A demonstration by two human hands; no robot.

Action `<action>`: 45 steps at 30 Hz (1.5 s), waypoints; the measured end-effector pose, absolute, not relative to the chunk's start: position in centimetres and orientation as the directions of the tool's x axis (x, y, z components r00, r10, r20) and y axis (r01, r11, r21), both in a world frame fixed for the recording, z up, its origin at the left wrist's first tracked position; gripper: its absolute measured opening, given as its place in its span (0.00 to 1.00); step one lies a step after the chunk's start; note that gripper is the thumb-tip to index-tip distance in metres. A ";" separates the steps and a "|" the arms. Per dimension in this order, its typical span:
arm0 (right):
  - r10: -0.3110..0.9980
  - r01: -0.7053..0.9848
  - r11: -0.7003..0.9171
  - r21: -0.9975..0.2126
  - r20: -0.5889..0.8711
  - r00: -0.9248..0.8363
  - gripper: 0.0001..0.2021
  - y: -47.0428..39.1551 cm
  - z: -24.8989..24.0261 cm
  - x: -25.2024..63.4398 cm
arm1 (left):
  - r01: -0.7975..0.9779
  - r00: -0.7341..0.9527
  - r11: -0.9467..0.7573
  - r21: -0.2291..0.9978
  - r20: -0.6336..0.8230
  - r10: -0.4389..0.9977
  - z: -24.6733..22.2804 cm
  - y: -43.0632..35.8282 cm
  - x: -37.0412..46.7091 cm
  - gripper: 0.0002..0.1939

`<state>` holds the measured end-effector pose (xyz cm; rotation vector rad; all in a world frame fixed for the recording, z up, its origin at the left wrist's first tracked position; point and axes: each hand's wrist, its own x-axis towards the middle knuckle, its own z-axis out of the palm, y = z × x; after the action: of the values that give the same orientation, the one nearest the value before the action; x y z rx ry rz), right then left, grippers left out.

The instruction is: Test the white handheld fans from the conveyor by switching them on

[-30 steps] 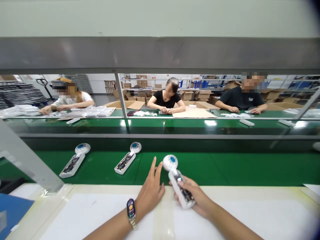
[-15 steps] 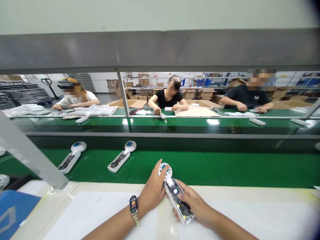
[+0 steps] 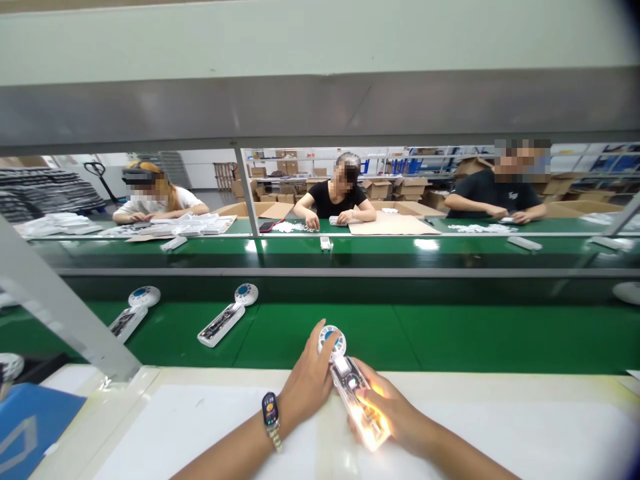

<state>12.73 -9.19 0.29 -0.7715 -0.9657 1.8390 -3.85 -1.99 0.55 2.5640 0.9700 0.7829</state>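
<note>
right hand (image 3: 395, 417) grips an open handheld fan (image 3: 353, 387), circuit board glowing orange, at the white table's (image 3: 165, 427) far edge; left hand (image 3: 307, 383) fingers curl on its round head. no readable writing.

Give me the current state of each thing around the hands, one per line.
Held fan unit: open casing, lit up, glowing orange at its lower end.
Left hand: on the fan's round head.
Right hand: gripping the fan's handle.
Middle fan unit: lying flat on the green belt, unlit.
Left fan unit: lying flat, unlit.
Wristwatch: screen on.
</note>
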 end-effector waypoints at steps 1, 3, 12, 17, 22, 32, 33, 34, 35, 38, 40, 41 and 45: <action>0.907 -0.417 -0.294 -0.860 -0.115 -0.404 0.31 -9.2 0.4 12.7 | 0.520 0.625 -0.733 0.439 0.389 0.677 0.5 -2.0 -3.9 0.31; 0.908 -0.409 -0.296 -0.863 -0.120 -0.402 0.32 -9.3 0.5 12.7 | 0.524 0.625 -0.731 0.436 0.387 0.678 0.5 -2.0 -3.9 0.31; 0.921 -0.387 -0.319 -0.865 -0.185 -0.344 0.34 -9.3 0.6 12.5 | 0.532 0.624 -0.722 0.442 0.371 0.687 0.4 -2.1 -3.9 0.31; 0.905 -0.448 -0.327 -0.832 -0.139 -0.403 0.30 -9.0 -0.1 12.9 | 0.537 0.626 -0.709 0.457 0.349 0.698 0.4 -2.0 -3.9 0.31; 0.897 -0.462 -0.322 -0.826 -0.111 -0.428 0.31 -9.0 -0.4 13.2 | 0.542 0.628 -0.702 0.461 0.332 0.703 0.5 -2.0 -3.9 0.31; 0.899 -0.438 -0.328 -0.837 -0.133 -0.418 0.35 -9.1 0.1 13.1 | 0.559 0.624 -0.697 0.449 0.326 0.710 0.7 -2.2 -3.9 0.32; 0.899 -0.438 -0.328 -0.837 -0.134 -0.418 0.35 -9.1 0.1 13.1 | 0.561 0.625 -0.696 0.448 0.323 0.711 0.7 -2.2 -3.9 0.32; 0.898 -0.439 -0.330 -0.836 -0.135 -0.418 0.35 -9.1 0.1 13.1 | 0.564 0.626 -0.695 0.446 0.319 0.712 0.8 -2.2 -3.9 0.32; 0.898 -0.441 -0.332 -0.834 -0.136 -0.419 0.35 -9.1 0.1 13.1 | 0.567 0.626 -0.693 0.446 0.313 0.714 0.8 -2.2 -3.9 0.32; 0.896 -0.445 -0.337 -0.830 -0.137 -0.423 0.36 -9.1 0.0 13.2 | 0.570 0.627 -0.688 0.449 0.302 0.718 0.8 -2.3 -3.9 0.32; 0.895 -0.446 -0.335 -0.830 -0.131 -0.427 0.36 -9.0 -0.1 13.2 | 0.569 0.628 -0.688 0.450 0.301 0.717 0.8 -2.2 -3.9 0.32; 0.895 -0.448 -0.333 -0.830 -0.128 -0.428 0.36 -9.0 -0.1 13.2 | 0.569 0.630 -0.688 0.450 0.299 0.717 0.8 -2.2 -3.9 0.32; 0.894 -0.446 -0.330 -0.832 -0.124 -0.430 0.37 -9.0 -0.1 13.2 | 0.568 0.628 -0.686 0.455 0.298 0.718 0.8 -2.2 -3.9 0.32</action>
<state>13.17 -9.05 -0.12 -0.7437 -0.9273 1.8822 -3.89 -2.21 0.77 2.5353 1.0345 0.6668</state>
